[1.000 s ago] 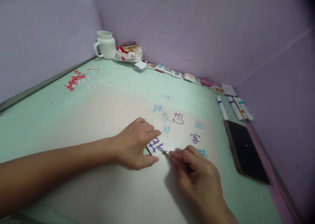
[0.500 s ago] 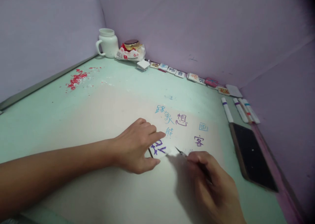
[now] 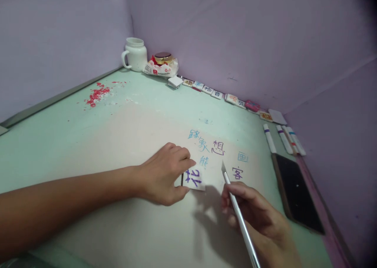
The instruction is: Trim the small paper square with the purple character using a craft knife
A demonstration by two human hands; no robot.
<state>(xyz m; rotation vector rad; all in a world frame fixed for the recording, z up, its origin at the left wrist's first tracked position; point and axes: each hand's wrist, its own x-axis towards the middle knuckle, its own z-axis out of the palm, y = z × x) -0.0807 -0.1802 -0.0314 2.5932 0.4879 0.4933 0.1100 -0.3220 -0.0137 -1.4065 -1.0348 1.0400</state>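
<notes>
My left hand (image 3: 163, 175) grips a small white tile (image 3: 193, 179) with a purple written character, its edge lifted off the sheet between thumb and fingers. My right hand (image 3: 259, 217) holds a thin silver craft knife (image 3: 238, 215); its blade points up and away, raised clear of the tile, tip near a purple character. Both hands are over a pale sheet (image 3: 224, 158) bearing blue and purple handwritten characters on the mint-green table (image 3: 59, 142).
A black phone (image 3: 297, 193) lies at the right, with three white markers (image 3: 282, 138) beyond it. A row of small lettered tiles (image 3: 218, 94) runs along the purple back wall. A white mug (image 3: 134, 55) and a wrapped jar (image 3: 161, 64) stand in the corner. Red crumbs (image 3: 98, 95) lie at the left.
The knife tip was at the tile's edge a second ago; my right hand has drawn back and swung the knife upright. The tile is now lifted by my left hand.
</notes>
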